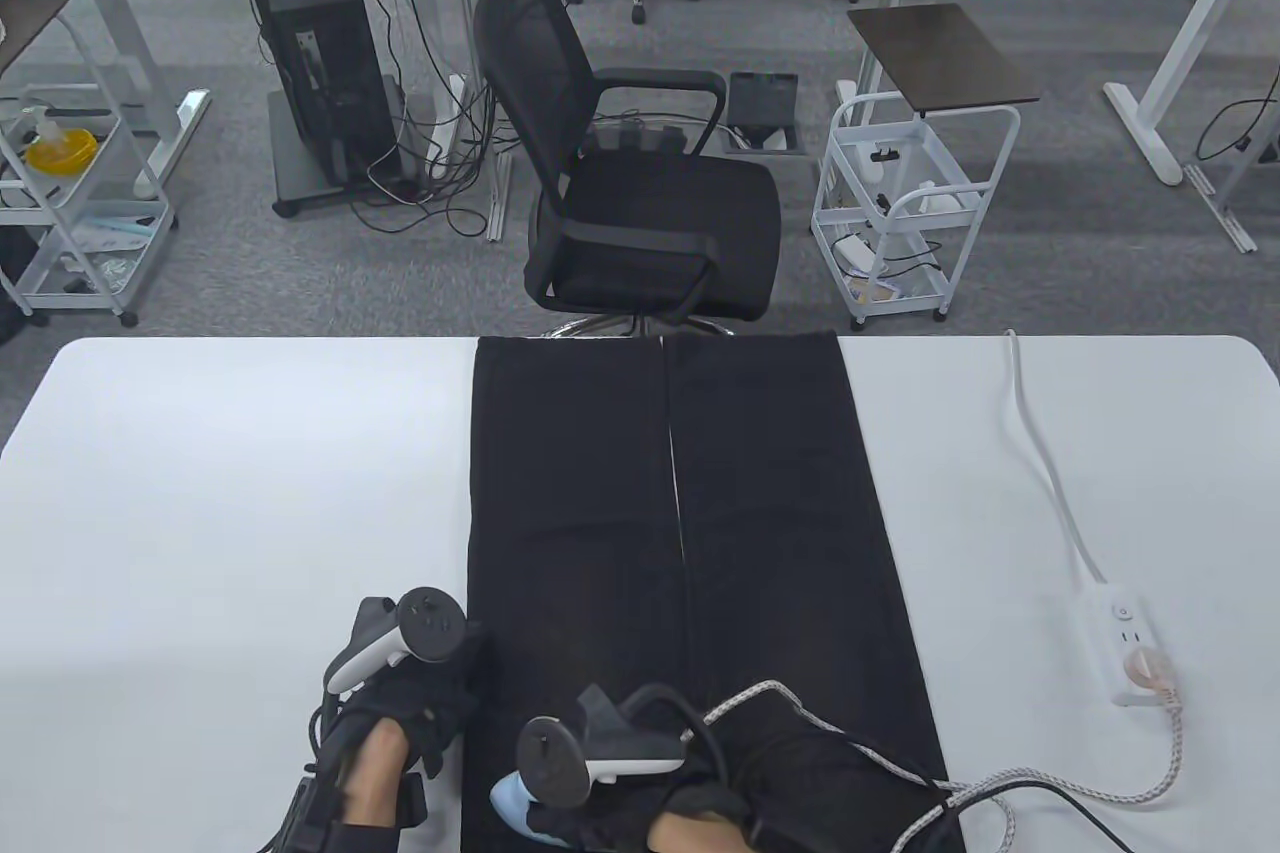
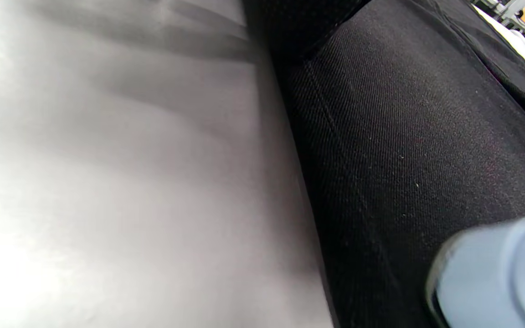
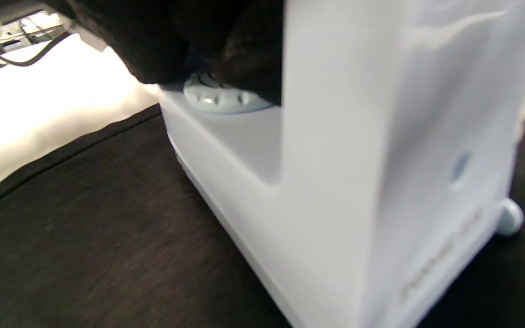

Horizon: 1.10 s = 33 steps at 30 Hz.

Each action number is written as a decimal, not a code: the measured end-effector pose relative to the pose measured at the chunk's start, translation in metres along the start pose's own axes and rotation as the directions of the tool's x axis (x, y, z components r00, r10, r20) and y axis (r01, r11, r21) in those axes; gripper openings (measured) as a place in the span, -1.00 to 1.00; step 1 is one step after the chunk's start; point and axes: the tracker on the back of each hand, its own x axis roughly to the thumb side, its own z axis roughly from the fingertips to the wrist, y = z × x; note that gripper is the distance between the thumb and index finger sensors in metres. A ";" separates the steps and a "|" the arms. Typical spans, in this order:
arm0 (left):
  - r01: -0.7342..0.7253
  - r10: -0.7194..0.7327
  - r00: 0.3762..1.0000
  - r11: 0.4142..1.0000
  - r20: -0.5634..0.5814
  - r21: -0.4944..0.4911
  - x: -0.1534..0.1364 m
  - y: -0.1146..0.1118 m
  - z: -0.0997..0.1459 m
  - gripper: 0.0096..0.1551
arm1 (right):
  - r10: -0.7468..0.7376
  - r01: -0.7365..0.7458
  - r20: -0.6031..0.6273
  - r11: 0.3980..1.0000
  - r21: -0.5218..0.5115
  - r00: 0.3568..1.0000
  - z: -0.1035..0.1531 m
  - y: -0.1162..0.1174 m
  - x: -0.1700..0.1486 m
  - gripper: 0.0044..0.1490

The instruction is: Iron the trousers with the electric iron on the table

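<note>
Black trousers (image 1: 770,493) lie flat on the white table (image 1: 250,493), legs pointing away from me. My right hand (image 1: 610,808) grips the handle of a pale blue and white iron (image 1: 510,803) that sits on the near part of the left leg. In the right wrist view my gloved fingers (image 3: 176,41) curl over the iron (image 3: 358,159) above its dial (image 3: 221,95), with the cloth (image 3: 84,228) underneath. My left hand (image 1: 440,683) rests at the trousers' left edge, fingers reaching onto the fabric. The left wrist view shows that edge (image 2: 404,136) and the iron's tip (image 2: 495,278).
A braided cord (image 1: 1040,783) runs from the iron to a white power strip (image 1: 1128,643) at the table's right, whose cable (image 1: 1040,463) trails to the far edge. A black office chair (image 1: 640,203) stands just beyond the far edge.
</note>
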 end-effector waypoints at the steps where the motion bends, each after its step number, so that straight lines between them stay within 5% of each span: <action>1: 0.000 0.000 1.000 1.000 -0.001 0.001 0.000 0.000 0.000 -0.06 | 0.004 -0.004 -0.004 1.000 -0.012 1.000 0.001 0.000 0.001 -0.27; 7: -0.001 0.001 1.000 1.000 0.004 -0.005 0.000 -0.001 0.000 -0.07 | -0.055 0.053 -0.079 0.998 -0.030 0.995 -0.015 -0.008 -0.014 -0.28; 22: 0.020 -0.020 1.000 1.000 0.003 -0.014 0.003 0.001 -0.002 -0.06 | -0.210 0.164 -0.420 0.976 -0.143 0.883 -0.123 -0.068 -0.120 -0.28; 33: 0.009 -0.009 1.000 1.000 0.011 -0.027 0.004 -0.002 -0.004 -0.03 | -0.224 0.181 -0.457 0.974 -0.136 0.861 -0.137 -0.077 -0.140 -0.29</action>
